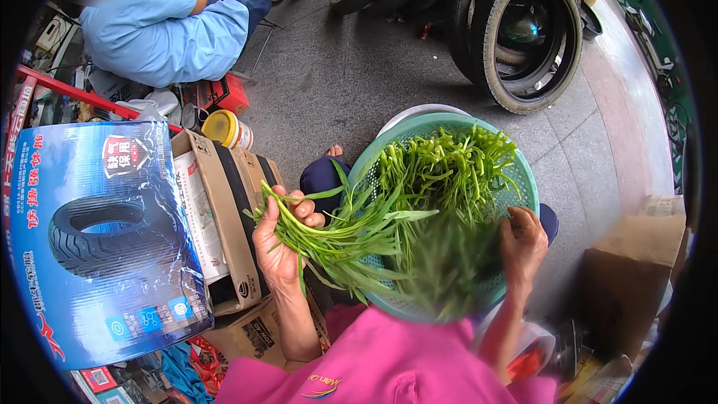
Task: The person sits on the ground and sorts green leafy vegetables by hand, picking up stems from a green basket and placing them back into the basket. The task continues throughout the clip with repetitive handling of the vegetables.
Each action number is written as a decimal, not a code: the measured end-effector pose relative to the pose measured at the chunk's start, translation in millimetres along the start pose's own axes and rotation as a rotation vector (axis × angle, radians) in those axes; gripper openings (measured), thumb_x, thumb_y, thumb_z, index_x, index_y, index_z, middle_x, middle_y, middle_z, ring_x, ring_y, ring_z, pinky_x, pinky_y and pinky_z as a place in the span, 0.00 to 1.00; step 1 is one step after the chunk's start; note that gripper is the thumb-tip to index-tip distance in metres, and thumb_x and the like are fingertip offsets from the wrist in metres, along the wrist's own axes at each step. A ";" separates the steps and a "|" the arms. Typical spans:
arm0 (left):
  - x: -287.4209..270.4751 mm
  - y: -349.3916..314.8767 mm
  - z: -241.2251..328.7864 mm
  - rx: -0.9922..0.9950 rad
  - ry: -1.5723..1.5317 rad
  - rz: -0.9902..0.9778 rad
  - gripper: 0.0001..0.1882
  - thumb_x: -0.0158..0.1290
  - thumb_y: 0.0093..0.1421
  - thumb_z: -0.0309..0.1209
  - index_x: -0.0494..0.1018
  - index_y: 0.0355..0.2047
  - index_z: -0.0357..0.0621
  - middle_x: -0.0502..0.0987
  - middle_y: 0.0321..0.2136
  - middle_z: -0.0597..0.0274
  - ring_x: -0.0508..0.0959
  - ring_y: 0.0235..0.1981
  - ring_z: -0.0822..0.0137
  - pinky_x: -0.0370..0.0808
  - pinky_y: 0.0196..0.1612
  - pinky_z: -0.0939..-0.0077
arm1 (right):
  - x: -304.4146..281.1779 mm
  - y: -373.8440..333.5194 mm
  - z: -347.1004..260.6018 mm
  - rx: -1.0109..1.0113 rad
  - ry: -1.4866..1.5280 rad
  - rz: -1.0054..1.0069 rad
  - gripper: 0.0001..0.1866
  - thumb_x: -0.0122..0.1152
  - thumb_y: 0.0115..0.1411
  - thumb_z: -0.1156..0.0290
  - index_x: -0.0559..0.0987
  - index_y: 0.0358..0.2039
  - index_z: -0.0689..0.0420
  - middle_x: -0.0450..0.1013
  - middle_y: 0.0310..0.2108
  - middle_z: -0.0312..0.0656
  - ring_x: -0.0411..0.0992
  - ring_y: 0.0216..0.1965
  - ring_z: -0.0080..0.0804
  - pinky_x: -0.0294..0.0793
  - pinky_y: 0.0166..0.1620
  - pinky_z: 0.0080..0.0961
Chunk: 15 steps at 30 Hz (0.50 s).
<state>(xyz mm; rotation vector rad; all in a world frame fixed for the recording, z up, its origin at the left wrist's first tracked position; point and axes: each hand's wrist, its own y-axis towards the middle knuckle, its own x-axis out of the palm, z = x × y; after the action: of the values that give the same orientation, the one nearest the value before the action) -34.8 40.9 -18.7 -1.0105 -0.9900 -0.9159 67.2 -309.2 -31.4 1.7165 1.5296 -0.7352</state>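
My left hand [280, 236] grips a bunch of long green stalks with narrow leaves [340, 228], held out over the left rim of a round green plastic basket [523, 179]. The basket holds a heap of cut green stems [441, 168]. My right hand [522, 243] reaches into the basket's right side, fingers curled among blurred greens; whether it holds any is unclear. A white basin [419, 112] shows under the basket's far edge. My pink top fills the bottom of the view.
A blue box printed with a tyre picture [97, 247] and brown cartons [224, 209] stand at my left. A seated person in light blue [161, 30] is at far left. Tyres [523, 30] lean at the back. Another carton [628, 269] sits right.
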 end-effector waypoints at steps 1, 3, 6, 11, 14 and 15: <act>0.9 -1.5 -0.7 0.015 0.019 -0.021 0.10 0.51 0.68 0.35 0.75 0.45 0.46 0.74 0.37 0.56 0.74 0.44 0.60 0.73 0.48 0.58 | -0.5 0.2 -1.7 -0.039 -0.012 0.019 0.08 0.65 0.55 0.74 0.82 0.36 0.60 0.79 0.39 0.43 0.79 0.33 0.39 0.78 0.37 0.29; -3.6 -3.0 -1.0 0.100 0.151 -0.115 0.11 0.52 0.66 0.35 0.75 0.45 0.46 0.74 0.47 0.51 0.73 0.51 0.55 0.71 0.53 0.50 | -2.7 0.5 -6.3 -0.116 -0.035 0.055 0.07 0.65 0.55 0.74 0.82 0.35 0.60 0.79 0.39 0.44 0.79 0.32 0.38 0.78 0.36 0.28; -13.8 -3.2 2.1 0.166 0.227 -0.355 0.11 0.52 0.66 0.35 0.75 0.45 0.45 0.77 0.46 0.49 0.76 0.51 0.53 0.71 0.54 0.48 | -5.2 -1.6 -30.7 -0.112 0.168 -0.056 0.06 0.66 0.56 0.75 0.83 0.34 0.61 0.79 0.38 0.45 0.78 0.30 0.36 0.78 0.34 0.27; -6.6 2.8 21.2 0.085 0.032 -0.388 0.12 0.45 0.71 0.36 0.72 0.46 0.42 0.79 0.34 0.56 0.80 0.38 0.65 0.73 0.46 0.65 | 17.8 -9.4 -80.6 -0.319 0.304 -0.380 0.05 0.66 0.56 0.72 0.81 0.28 0.60 0.78 0.30 0.44 0.78 0.28 0.40 0.77 0.30 0.32; 3.9 11.2 30.8 0.144 -0.150 -0.071 0.12 0.46 0.71 0.36 0.72 0.45 0.42 0.77 0.33 0.61 0.78 0.35 0.69 0.74 0.47 0.65 | 56.2 -16.9 -101.5 -0.575 -0.016 -0.509 0.17 0.63 0.59 0.61 0.76 0.18 0.58 0.75 0.21 0.47 0.74 0.20 0.48 0.71 0.25 0.40; 5.5 14.4 34.2 0.164 -0.129 -0.038 0.11 0.47 0.70 0.35 0.73 0.45 0.43 0.77 0.33 0.62 0.78 0.37 0.68 0.73 0.50 0.64 | 68.9 -18.0 -104.9 -0.625 -0.123 -0.579 0.18 0.63 0.59 0.59 0.76 0.18 0.59 0.74 0.19 0.49 0.74 0.19 0.49 0.71 0.24 0.41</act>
<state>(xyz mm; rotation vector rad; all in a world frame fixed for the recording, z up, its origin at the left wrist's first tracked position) -27.4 76.5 -9.5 -0.9236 -1.1767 -0.7939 54.3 -183.2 -27.7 0.7638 1.9265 -0.5335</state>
